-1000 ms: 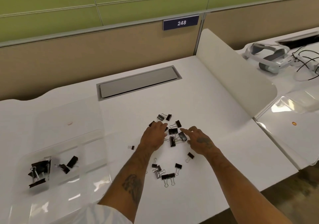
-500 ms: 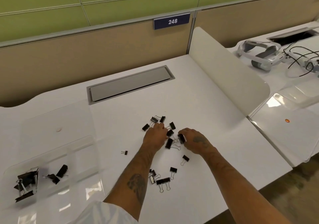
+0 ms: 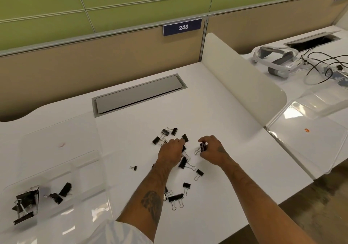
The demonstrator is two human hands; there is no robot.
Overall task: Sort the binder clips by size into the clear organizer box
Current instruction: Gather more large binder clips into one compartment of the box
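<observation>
Several black binder clips lie scattered on the white desk (image 3: 226, 178), among them a large one (image 3: 183, 163), a tiny one (image 3: 134, 167) and a wide one (image 3: 175, 198). My right hand (image 3: 211, 152) pinches a black binder clip (image 3: 203, 147) lifted just off the desk. My left hand (image 3: 171, 154) rests palm down over the pile's middle, fingertips on clips; whether it grips one is hidden. The clear organizer box (image 3: 62, 179) sits at the left, lid open, with sorted clips (image 3: 25, 204) in its near compartments.
A grey cable hatch (image 3: 139, 95) is set into the desk behind the pile. A white curved divider (image 3: 241, 85) stands to the right. Beyond it lie a clear box (image 3: 308, 140), a white headset (image 3: 276, 61) and black cables (image 3: 323, 65).
My right hand closed on a binder clip and raised it slightly. My left hand stayed over the pile, shifting little. The camera view swung left and down.
</observation>
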